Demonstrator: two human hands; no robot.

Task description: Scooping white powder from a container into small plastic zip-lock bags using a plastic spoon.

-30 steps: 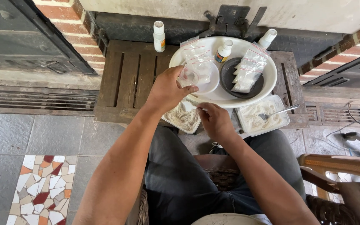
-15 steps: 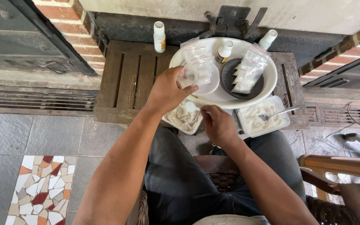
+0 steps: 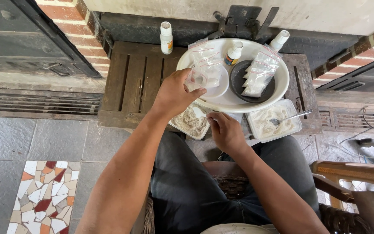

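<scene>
My left hand (image 3: 174,93) pinches a small clear zip bag (image 3: 198,78) at the near edge of a white round basin (image 3: 234,104). Just below it, my right hand (image 3: 224,130) grips a small white spoon (image 3: 199,112) over a clear tub of greyish powder (image 3: 189,123). Inside the basin a small white plate (image 3: 219,89) carries more empty bags. A black dish (image 3: 239,76) beside it holds several filled bags (image 3: 258,71).
A second tub of white powder (image 3: 267,125) with a metal spoon (image 3: 293,117) sits at the right. Three small white bottles (image 3: 166,38) (image 3: 234,51) (image 3: 279,40) stand at the back. Everything rests on a low wooden slatted table (image 3: 130,82). A wooden chair arm (image 3: 356,171) is at my right.
My left hand has shifted slightly left and nearer with the bag. My right hand has stayed almost still over the powder tub.
</scene>
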